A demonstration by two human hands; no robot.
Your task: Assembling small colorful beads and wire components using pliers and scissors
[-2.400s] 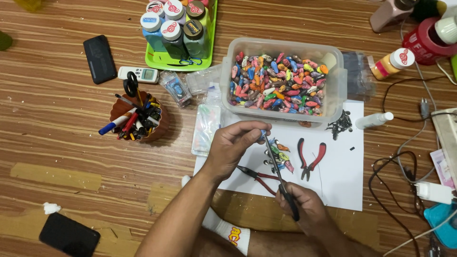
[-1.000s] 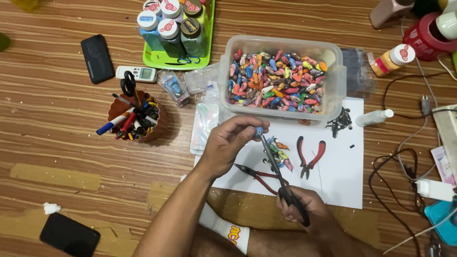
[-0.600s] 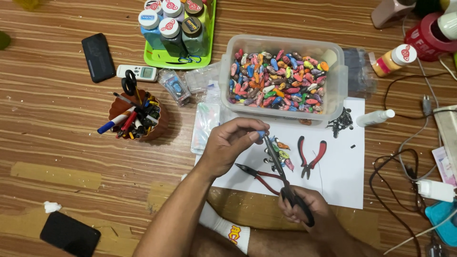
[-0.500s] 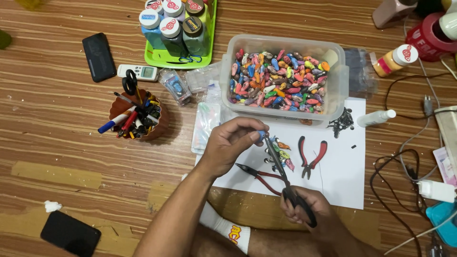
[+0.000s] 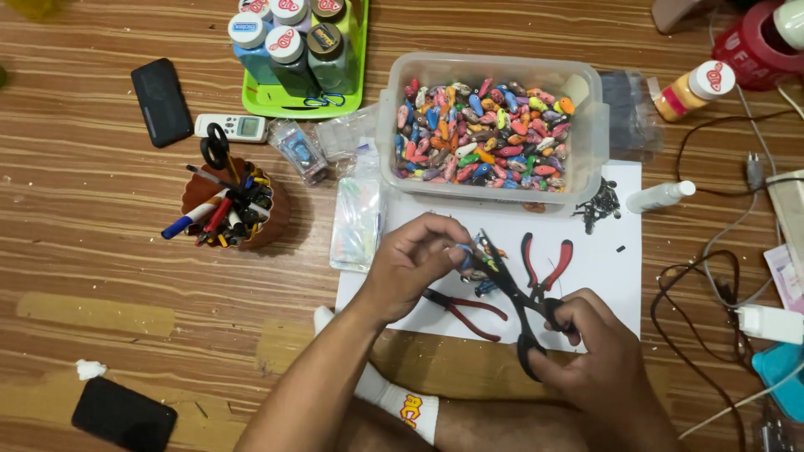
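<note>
While left hand [image 5: 412, 266] pinches lure [image 5: 463, 254], right hand [image 5: 599, 356] grips pliers [image 5: 519, 301]

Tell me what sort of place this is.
Probably a home craft spot on a wooden floor: a tub of small coloured pieces, pliers on white paper, and a pot of pens.

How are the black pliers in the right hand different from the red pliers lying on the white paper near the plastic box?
The black pliers are held up in the right hand, tip at the small piece pinched by the left hand; the red pliers lie untouched on the white paper. The black pliers have all-dark handles, while the red pliers have red grips. The black pliers point up and left; the red pliers lie with handles spread toward the plastic box. Both are hand tools with two handles.
</note>
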